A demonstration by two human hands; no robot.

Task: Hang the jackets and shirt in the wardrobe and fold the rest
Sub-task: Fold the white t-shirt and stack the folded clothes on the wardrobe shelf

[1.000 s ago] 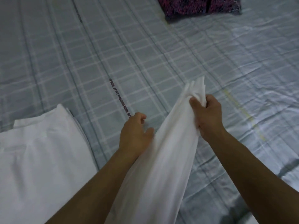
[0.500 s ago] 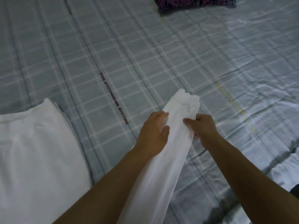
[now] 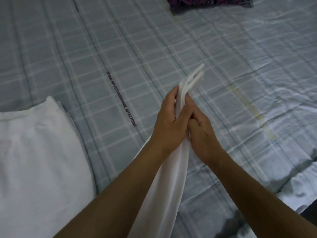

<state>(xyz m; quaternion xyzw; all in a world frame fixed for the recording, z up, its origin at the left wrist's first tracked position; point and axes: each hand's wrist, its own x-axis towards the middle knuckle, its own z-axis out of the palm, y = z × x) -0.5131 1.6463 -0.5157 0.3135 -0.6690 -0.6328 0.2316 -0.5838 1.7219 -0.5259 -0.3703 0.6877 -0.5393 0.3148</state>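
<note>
A long white garment point(image 3: 164, 182) hangs doubled over the bed, its upper edges point(image 3: 193, 78) sticking up past my fingers. My left hand point(image 3: 169, 121) grips the bunched cloth from the left side. My right hand point(image 3: 199, 129) grips it from the right, pressed against the left hand with the cloth between them. A second white garment point(image 3: 39, 160) lies flat and folded on the bed at the left.
The bed is covered by a pale blue checked sheet point(image 3: 103, 48) with a printed text strip. A dark purple patterned cloth point(image 3: 205, 2) lies at the far top edge. The bed's edge drops off at the lower right point(image 3: 301, 200).
My two hands have come together around the top of the white garment. The cloth's upper edges now stand narrow and folded between them.
</note>
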